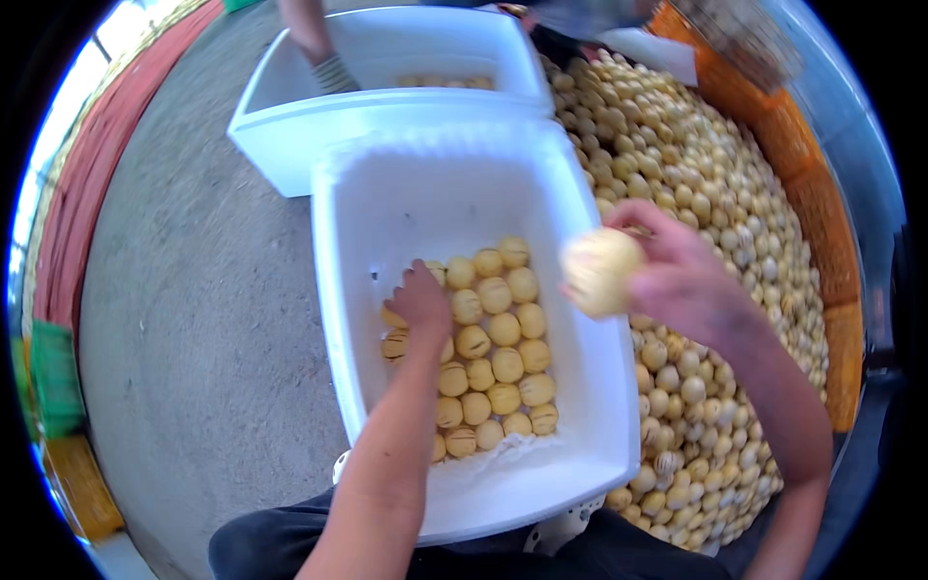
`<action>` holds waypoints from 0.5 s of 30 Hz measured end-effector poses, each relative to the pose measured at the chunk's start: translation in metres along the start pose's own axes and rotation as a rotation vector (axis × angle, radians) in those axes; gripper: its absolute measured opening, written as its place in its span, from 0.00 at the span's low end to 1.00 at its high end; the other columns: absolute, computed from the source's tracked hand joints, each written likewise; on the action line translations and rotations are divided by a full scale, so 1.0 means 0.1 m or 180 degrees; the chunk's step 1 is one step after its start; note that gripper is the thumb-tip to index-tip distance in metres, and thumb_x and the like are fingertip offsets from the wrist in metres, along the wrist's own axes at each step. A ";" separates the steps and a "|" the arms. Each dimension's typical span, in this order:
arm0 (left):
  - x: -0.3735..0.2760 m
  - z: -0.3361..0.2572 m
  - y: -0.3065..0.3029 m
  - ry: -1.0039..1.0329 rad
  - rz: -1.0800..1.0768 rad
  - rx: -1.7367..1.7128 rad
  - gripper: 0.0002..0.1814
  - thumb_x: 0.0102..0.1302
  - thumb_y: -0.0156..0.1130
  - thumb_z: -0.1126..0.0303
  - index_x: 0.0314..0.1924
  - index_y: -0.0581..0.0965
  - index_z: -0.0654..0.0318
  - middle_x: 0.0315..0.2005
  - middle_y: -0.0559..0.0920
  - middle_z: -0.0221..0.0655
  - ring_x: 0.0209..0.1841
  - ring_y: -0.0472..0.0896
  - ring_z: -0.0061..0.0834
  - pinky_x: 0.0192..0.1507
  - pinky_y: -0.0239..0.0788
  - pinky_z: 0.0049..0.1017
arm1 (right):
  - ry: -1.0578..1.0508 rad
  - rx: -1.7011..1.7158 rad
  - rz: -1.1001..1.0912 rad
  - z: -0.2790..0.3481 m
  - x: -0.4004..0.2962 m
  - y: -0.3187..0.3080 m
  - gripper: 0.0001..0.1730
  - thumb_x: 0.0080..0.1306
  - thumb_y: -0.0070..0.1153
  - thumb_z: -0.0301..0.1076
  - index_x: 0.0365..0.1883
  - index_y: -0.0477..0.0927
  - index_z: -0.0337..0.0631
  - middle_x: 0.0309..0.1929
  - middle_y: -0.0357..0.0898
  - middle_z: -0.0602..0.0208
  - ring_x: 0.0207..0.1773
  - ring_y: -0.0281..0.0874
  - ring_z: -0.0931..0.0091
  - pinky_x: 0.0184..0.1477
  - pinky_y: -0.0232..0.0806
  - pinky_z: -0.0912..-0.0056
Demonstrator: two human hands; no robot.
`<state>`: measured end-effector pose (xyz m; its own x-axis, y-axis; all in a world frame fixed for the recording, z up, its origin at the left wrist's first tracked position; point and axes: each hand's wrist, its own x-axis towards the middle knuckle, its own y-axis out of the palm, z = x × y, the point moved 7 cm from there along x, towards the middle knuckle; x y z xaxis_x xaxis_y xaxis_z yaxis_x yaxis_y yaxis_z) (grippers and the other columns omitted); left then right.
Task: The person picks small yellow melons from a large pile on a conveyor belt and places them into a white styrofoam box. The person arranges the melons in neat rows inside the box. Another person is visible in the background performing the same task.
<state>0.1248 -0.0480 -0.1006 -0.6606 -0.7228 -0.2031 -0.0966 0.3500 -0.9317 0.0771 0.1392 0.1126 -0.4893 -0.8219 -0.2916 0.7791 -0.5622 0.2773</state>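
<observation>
Before me stands a white foam box [471, 185] with rows of pale yellow pepino melons [504, 330] on its floor, some with dark streaks. My left hand [420, 297] reaches down inside it, over the melons at the left end of the rows. The fingers curl downward, and whether they grip a fruit is hidden. Above the box's right rim, my right hand [667, 272] holds a pepino melon [603, 272], which is slightly blurred. Crumpled white lining [507, 453] lies along the near end of the rows.
A large heap of pepino melons [696, 196] lies to the right, bounded by orange crates [815, 210]. Beyond my box is a second foam box [290, 134], with another person's arm [308, 32] reaching into it. Concrete floor [210, 239] and a green crate [54, 380] are at left.
</observation>
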 end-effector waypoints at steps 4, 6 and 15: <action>-0.14 -0.15 0.12 0.0141 -0.0024 -0.0013 0.16 0.56 0.46 0.68 0.46 0.66 0.57 0.43 0.70 0.36 0.49 0.65 0.48 0.50 0.49 0.48 | 0.0346 -0.1772 0.0194 -0.40 1.31 0.27 0.25 0.47 0.53 0.28 0.45 0.64 0.40 0.42 0.66 0.64 0.40 0.68 0.77 0.38 0.64 0.78; -0.21 -0.24 0.15 0.0184 -0.0166 0.0137 0.18 0.55 0.46 0.67 0.48 0.65 0.58 0.46 0.68 0.36 0.51 0.62 0.49 0.51 0.47 0.49 | 0.0357 -0.2530 0.0210 -0.74 1.76 0.23 0.25 0.45 0.53 0.29 0.44 0.66 0.39 0.40 0.67 0.63 0.39 0.68 0.75 0.38 0.64 0.76; -0.27 -0.22 0.22 -0.0095 0.0343 0.0564 0.27 0.57 0.42 0.62 0.55 0.56 0.70 0.53 0.60 0.42 0.55 0.53 0.55 0.52 0.44 0.50 | -0.0239 -0.3918 0.0560 -1.65 2.40 0.52 0.24 0.39 0.57 0.35 0.35 0.68 0.35 0.33 0.72 0.51 0.38 0.70 0.60 0.39 0.64 0.65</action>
<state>0.1244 -0.0082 -0.1087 -0.6375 -0.7050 -0.3108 0.1078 0.3178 -0.9420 0.0648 -0.0722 -0.0941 -0.3308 -0.9033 -0.2733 0.6657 -0.0180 -0.7460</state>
